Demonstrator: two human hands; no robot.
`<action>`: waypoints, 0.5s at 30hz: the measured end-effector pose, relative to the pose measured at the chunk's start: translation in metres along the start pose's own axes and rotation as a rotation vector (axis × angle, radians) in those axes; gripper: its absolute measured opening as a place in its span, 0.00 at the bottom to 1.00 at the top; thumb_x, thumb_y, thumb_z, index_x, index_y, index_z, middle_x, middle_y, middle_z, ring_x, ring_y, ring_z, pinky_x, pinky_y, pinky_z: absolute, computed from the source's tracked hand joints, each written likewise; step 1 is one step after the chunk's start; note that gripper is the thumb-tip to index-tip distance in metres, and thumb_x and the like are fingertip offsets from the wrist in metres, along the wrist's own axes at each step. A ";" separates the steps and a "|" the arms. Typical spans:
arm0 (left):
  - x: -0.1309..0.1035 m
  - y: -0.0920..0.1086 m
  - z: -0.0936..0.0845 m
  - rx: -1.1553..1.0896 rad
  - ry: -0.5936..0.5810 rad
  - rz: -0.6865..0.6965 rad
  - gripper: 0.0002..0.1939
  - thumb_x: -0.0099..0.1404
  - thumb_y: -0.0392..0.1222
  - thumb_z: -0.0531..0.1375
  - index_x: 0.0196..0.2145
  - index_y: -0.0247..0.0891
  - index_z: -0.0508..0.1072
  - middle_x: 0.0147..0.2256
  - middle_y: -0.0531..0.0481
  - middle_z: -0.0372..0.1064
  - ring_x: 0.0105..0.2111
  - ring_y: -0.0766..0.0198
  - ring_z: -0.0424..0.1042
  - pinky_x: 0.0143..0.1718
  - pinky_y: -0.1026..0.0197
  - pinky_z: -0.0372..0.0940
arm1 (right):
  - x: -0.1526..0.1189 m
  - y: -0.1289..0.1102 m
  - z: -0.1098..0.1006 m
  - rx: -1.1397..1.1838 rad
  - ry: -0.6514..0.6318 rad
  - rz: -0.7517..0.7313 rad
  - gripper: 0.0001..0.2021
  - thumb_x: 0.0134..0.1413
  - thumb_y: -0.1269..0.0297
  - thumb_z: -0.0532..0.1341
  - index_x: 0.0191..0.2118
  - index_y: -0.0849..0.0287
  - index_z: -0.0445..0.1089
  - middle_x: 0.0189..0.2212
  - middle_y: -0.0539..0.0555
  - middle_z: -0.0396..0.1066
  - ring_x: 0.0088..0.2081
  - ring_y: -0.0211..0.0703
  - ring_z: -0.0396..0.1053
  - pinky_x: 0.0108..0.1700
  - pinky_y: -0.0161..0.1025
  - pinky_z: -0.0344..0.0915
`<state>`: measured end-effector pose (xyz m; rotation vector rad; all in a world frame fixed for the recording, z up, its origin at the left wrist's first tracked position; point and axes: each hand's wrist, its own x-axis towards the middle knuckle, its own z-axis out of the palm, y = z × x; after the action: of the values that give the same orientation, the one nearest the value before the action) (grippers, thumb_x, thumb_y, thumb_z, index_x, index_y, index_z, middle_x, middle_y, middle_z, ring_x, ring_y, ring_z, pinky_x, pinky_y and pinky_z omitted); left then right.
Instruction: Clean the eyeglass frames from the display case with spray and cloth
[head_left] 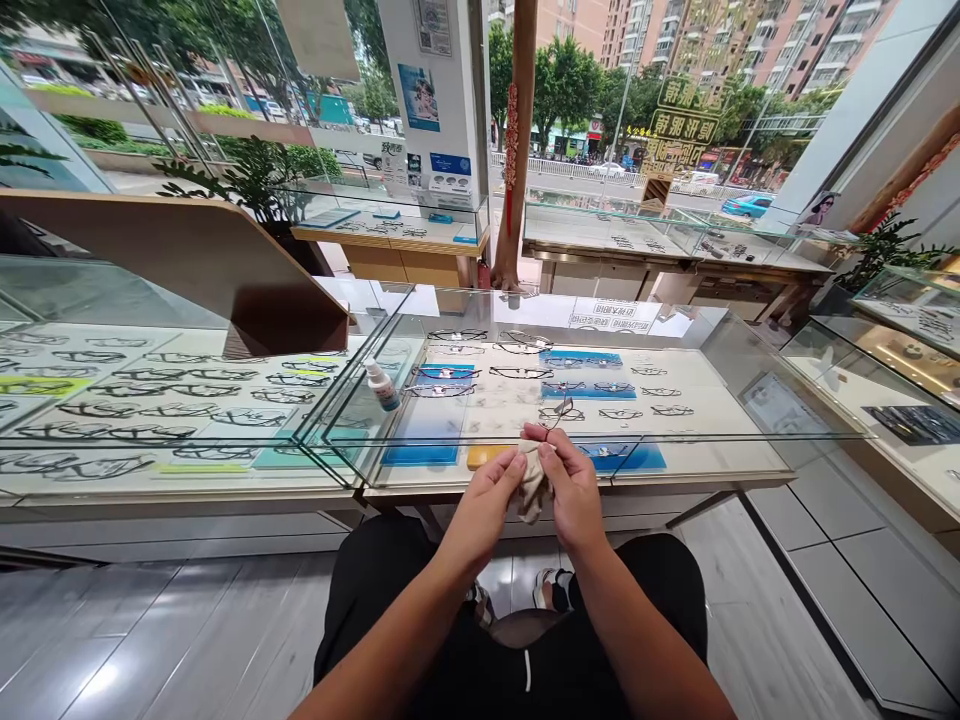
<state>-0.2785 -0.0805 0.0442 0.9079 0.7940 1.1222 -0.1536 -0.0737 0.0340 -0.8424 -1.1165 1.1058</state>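
Observation:
My left hand (486,498) is closed, thumb and fingers pinching a crumpled beige cloth (531,492) just over the front edge of the glass display case. My right hand (577,492) is closed on the same cloth from the other side. A thin dark pair of glasses (564,410) rises above the fingertips; the fingers and cloth hide much of it, and I cannot tell exactly which fingers grip it. To the left, a small white spray bottle (382,386) stands on the glass top.
Rows of eyeglasses (521,373) lie inside the display case (705,462), on white and blue panels. A brown board (187,250) stands on the case at left. Another glass case (900,400) is at right. My knees are close below the case's front edge.

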 end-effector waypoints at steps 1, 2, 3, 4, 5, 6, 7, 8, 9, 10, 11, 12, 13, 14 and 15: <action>0.000 -0.001 0.001 -0.004 -0.005 -0.002 0.23 0.66 0.58 0.68 0.49 0.36 0.80 0.35 0.47 0.77 0.34 0.62 0.72 0.39 0.63 0.66 | 0.000 0.000 0.000 0.004 0.000 -0.001 0.15 0.67 0.52 0.64 0.53 0.50 0.82 0.51 0.56 0.77 0.56 0.52 0.72 0.62 0.47 0.64; 0.000 -0.002 0.002 -0.001 -0.012 -0.001 0.23 0.66 0.58 0.68 0.49 0.37 0.79 0.35 0.47 0.77 0.35 0.62 0.73 0.39 0.63 0.66 | 0.000 0.000 0.000 0.010 -0.001 -0.001 0.15 0.67 0.52 0.64 0.53 0.50 0.82 0.52 0.56 0.77 0.56 0.52 0.72 0.63 0.47 0.64; 0.000 -0.002 0.003 0.006 -0.017 0.000 0.24 0.66 0.59 0.68 0.49 0.37 0.79 0.35 0.48 0.77 0.35 0.62 0.73 0.40 0.63 0.66 | -0.001 0.000 0.001 0.014 -0.007 -0.001 0.15 0.68 0.52 0.64 0.53 0.50 0.82 0.52 0.56 0.78 0.57 0.52 0.72 0.63 0.47 0.64; -0.001 -0.003 0.004 0.014 -0.019 0.002 0.24 0.66 0.60 0.68 0.48 0.37 0.79 0.35 0.48 0.77 0.35 0.63 0.73 0.40 0.63 0.67 | -0.001 -0.001 0.002 0.015 -0.013 -0.003 0.15 0.68 0.52 0.64 0.53 0.49 0.82 0.52 0.56 0.78 0.57 0.51 0.72 0.63 0.47 0.64; -0.001 -0.003 0.005 0.020 -0.017 0.004 0.24 0.66 0.61 0.68 0.48 0.37 0.79 0.34 0.49 0.76 0.34 0.64 0.73 0.39 0.63 0.66 | -0.002 -0.002 0.004 0.014 -0.020 -0.004 0.15 0.68 0.51 0.63 0.52 0.49 0.82 0.52 0.55 0.78 0.56 0.51 0.72 0.63 0.47 0.64; -0.001 -0.003 0.006 0.025 -0.012 0.005 0.25 0.65 0.61 0.68 0.47 0.37 0.78 0.33 0.49 0.75 0.33 0.65 0.72 0.37 0.64 0.66 | -0.003 -0.003 0.005 0.011 -0.028 -0.004 0.15 0.68 0.51 0.63 0.52 0.49 0.82 0.52 0.55 0.78 0.56 0.51 0.72 0.62 0.47 0.64; -0.001 -0.003 0.007 0.029 -0.007 0.010 0.25 0.65 0.62 0.68 0.47 0.37 0.78 0.32 0.50 0.74 0.31 0.66 0.71 0.36 0.65 0.65 | -0.003 -0.004 0.006 0.010 -0.035 -0.004 0.16 0.69 0.50 0.62 0.52 0.49 0.82 0.52 0.55 0.78 0.55 0.51 0.73 0.62 0.47 0.64; 0.000 -0.002 0.007 0.032 -0.002 0.018 0.25 0.65 0.62 0.68 0.46 0.37 0.78 0.30 0.51 0.73 0.30 0.66 0.70 0.34 0.65 0.64 | -0.004 -0.004 0.007 0.011 -0.040 -0.003 0.16 0.69 0.49 0.62 0.52 0.49 0.83 0.52 0.55 0.78 0.55 0.51 0.73 0.62 0.47 0.64; 0.000 -0.002 0.007 0.037 -0.003 0.028 0.25 0.65 0.62 0.68 0.45 0.37 0.78 0.29 0.52 0.72 0.28 0.67 0.69 0.32 0.66 0.63 | -0.004 -0.004 0.007 0.013 -0.043 0.000 0.17 0.69 0.49 0.62 0.52 0.49 0.83 0.52 0.55 0.78 0.55 0.51 0.72 0.62 0.46 0.64; 0.001 -0.001 0.007 0.046 -0.010 0.040 0.25 0.65 0.62 0.68 0.45 0.37 0.77 0.29 0.52 0.71 0.27 0.67 0.68 0.31 0.66 0.62 | -0.004 -0.004 0.007 0.019 -0.045 0.006 0.17 0.69 0.49 0.62 0.52 0.49 0.83 0.52 0.55 0.78 0.55 0.52 0.72 0.62 0.46 0.64; 0.001 -0.001 0.006 0.058 -0.021 0.053 0.24 0.65 0.61 0.68 0.45 0.36 0.77 0.29 0.52 0.71 0.27 0.67 0.67 0.31 0.66 0.62 | -0.004 -0.004 0.006 0.031 -0.046 0.018 0.16 0.68 0.49 0.63 0.52 0.50 0.83 0.52 0.55 0.78 0.56 0.52 0.72 0.62 0.46 0.64; 0.002 0.000 0.005 0.072 -0.035 0.065 0.24 0.66 0.61 0.68 0.44 0.36 0.78 0.29 0.51 0.71 0.28 0.67 0.67 0.31 0.65 0.62 | -0.004 -0.003 0.005 0.051 -0.045 0.037 0.16 0.68 0.49 0.63 0.51 0.50 0.83 0.52 0.55 0.78 0.56 0.52 0.72 0.62 0.46 0.64; 0.002 0.002 0.005 0.086 -0.052 0.072 0.24 0.66 0.61 0.67 0.44 0.36 0.78 0.29 0.51 0.71 0.29 0.66 0.67 0.32 0.65 0.63 | -0.003 -0.002 0.004 0.080 -0.041 0.063 0.16 0.67 0.49 0.64 0.50 0.51 0.83 0.51 0.55 0.78 0.55 0.52 0.72 0.61 0.46 0.65; 0.001 0.003 0.004 0.100 -0.071 0.074 0.24 0.66 0.61 0.67 0.44 0.35 0.78 0.30 0.50 0.71 0.30 0.65 0.68 0.34 0.64 0.64 | -0.003 -0.002 0.002 0.115 -0.037 0.093 0.16 0.67 0.49 0.64 0.49 0.51 0.83 0.50 0.55 0.78 0.54 0.52 0.73 0.61 0.46 0.65; 0.000 0.005 0.005 0.109 -0.090 0.073 0.24 0.66 0.61 0.67 0.44 0.35 0.78 0.31 0.50 0.72 0.31 0.65 0.69 0.36 0.64 0.65 | -0.002 -0.002 0.001 0.152 -0.032 0.120 0.16 0.66 0.49 0.64 0.48 0.51 0.84 0.49 0.55 0.79 0.53 0.52 0.73 0.60 0.46 0.66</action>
<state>-0.2764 -0.0804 0.0507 1.0791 0.7585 1.1014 -0.1546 -0.0766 0.0357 -0.7826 -1.0046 1.2912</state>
